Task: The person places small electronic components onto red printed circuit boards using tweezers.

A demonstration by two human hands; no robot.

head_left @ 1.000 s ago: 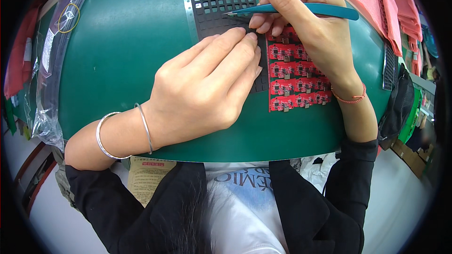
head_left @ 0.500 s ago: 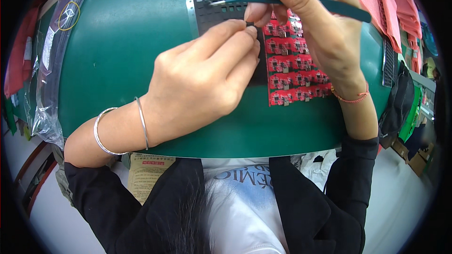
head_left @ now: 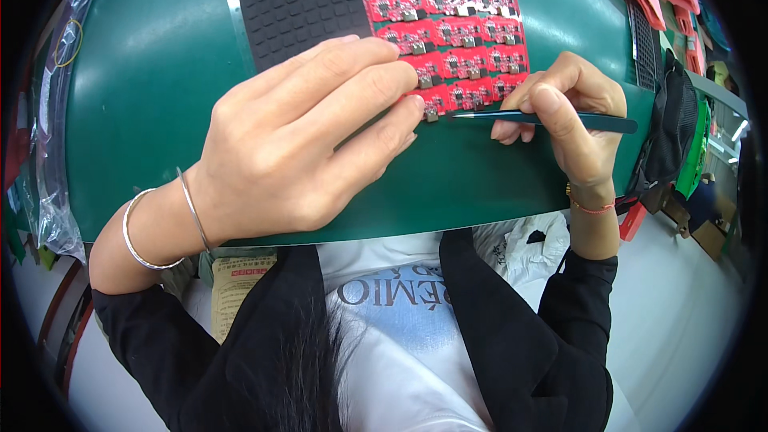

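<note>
Right grip (head_left: 580,120) on tweezers (head_left: 610,122), lettered shirt (head_left: 400,332)

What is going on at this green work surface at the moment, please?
The person's right hand holds blue tweezers, tips near the lower edge of a red circuit-board panel. The left hand has its fingertips at the panel's lower left, beside a sheet of black square pads.

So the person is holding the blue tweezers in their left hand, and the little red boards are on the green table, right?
Not quite: the blue tweezers are in the person's right hand, not the left hand. The head view shows it. The little red boards are on the green table, just as you said.
</note>
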